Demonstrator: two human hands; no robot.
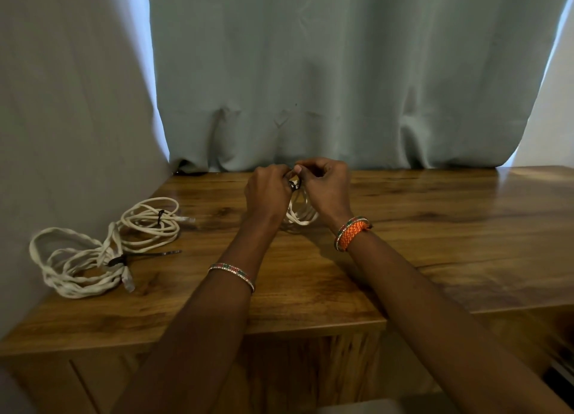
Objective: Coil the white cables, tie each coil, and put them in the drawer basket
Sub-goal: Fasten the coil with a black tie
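— Where is the cable being worked on?

— A small white cable coil [299, 213] stands between the two hands above the wooden table [435, 227], its lower loops hanging down between the wrists to just over the tabletop. The left hand [268, 193] and the right hand [324, 185] meet at the top of the coil, fingers curled, both pinching at a black tie [294, 184] wrapped there.

— And the other cables?

— Two lie well to the left of the left hand, near the table's left edge. The farther tied coil [150, 222] has a black tie round its loops and a clear plug pointing right. The nearer coil [77, 263], of thicker twisted cable, touches it; its black tie has a long tail lying out to the right across the wood.

— Anything on the wrists?

— An orange braided band [352, 233] on the right, a thin beaded bangle [232, 274] on the left. A pale curtain [341, 72] hangs behind the table.
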